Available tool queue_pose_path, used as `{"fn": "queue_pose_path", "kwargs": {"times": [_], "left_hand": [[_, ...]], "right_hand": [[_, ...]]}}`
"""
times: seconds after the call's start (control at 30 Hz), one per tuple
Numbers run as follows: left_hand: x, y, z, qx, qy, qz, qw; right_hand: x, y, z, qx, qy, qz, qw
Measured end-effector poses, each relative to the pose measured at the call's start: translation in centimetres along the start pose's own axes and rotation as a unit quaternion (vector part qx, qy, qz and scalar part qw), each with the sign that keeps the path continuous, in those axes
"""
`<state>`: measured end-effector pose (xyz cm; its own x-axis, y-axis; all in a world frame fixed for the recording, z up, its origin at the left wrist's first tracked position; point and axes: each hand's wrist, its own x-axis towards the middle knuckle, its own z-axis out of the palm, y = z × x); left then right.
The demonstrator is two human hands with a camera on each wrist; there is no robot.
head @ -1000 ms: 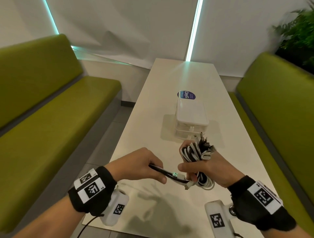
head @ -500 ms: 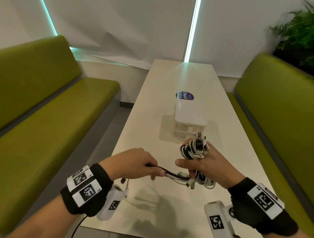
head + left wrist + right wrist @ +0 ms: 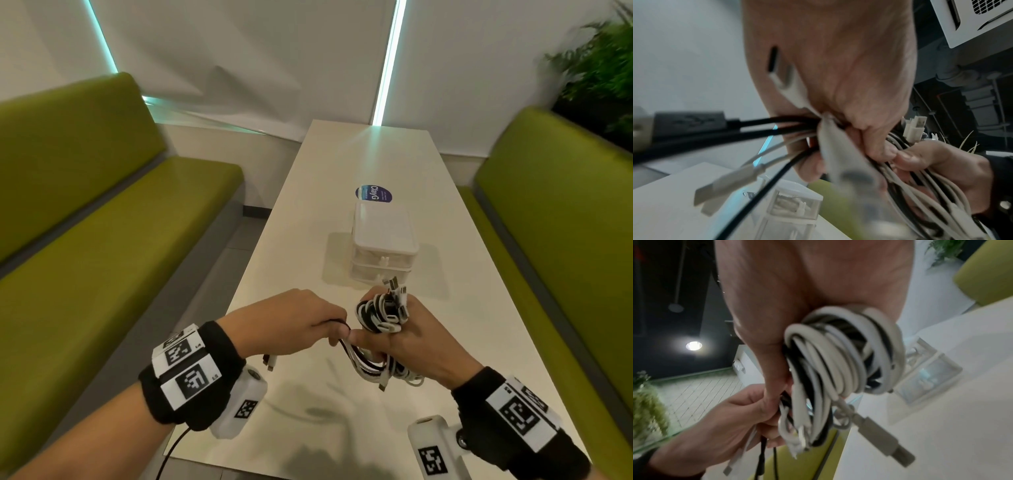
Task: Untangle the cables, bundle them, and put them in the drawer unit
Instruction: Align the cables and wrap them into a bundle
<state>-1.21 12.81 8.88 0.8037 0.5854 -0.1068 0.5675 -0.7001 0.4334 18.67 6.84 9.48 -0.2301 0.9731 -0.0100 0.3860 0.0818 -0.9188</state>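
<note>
A bundle of black and white cables (image 3: 380,315) is coiled around the fingers of my right hand (image 3: 414,339), held above the near part of the white table (image 3: 342,171). The coil (image 3: 840,353) fills the right wrist view, with plugs dangling below it. My left hand (image 3: 298,322) touches the right thumb and grips the loose cable ends (image 3: 777,129), black and white, with several USB plugs sticking out. The clear plastic drawer unit (image 3: 383,250) stands just beyond my hands with both drawers closed.
Green benches run along both sides of the table: one (image 3: 102,240) on the left, one (image 3: 548,222) on the right. A round blue sticker (image 3: 374,194) lies behind the drawer unit. A plant (image 3: 599,68) stands at the far right.
My left hand has slid along the loose cable ends towards the right hand and now meets its thumb. The stretch of cable between the hands has shortened. The right hand kept its coil.
</note>
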Motion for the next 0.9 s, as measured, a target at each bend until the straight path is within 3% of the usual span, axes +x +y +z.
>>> {"fn": "queue_pose_path", "kwargs": {"times": [0.17,0.37,0.53,0.73,0.9], "left_hand": [[0.2,0.4,0.3,0.001,-0.006,0.012,1.0],[0.3,1.1,0.9,0.0,0.02,-0.01,1.0],[0.8,1.3,0.3,-0.041,0.04,-0.016,0.998],[0.8,1.3,-0.8,0.053,0.016,-0.009,0.998],[0.9,1.3,-1.1,0.067,0.057,-0.045,0.995]], "right_hand": [[-0.4,0.2,0.7,0.053,-0.039,0.002,0.998],[0.0,0.2,1.1,0.037,-0.02,0.002,0.999],[0.2,0.2,0.9,0.095,-0.009,0.037,0.995],[0.0,-0.3,1.4,0.029,-0.043,0.012,0.999],[-0.1,0.2,1.9,-0.003,-0.034,0.023,0.999]]}}
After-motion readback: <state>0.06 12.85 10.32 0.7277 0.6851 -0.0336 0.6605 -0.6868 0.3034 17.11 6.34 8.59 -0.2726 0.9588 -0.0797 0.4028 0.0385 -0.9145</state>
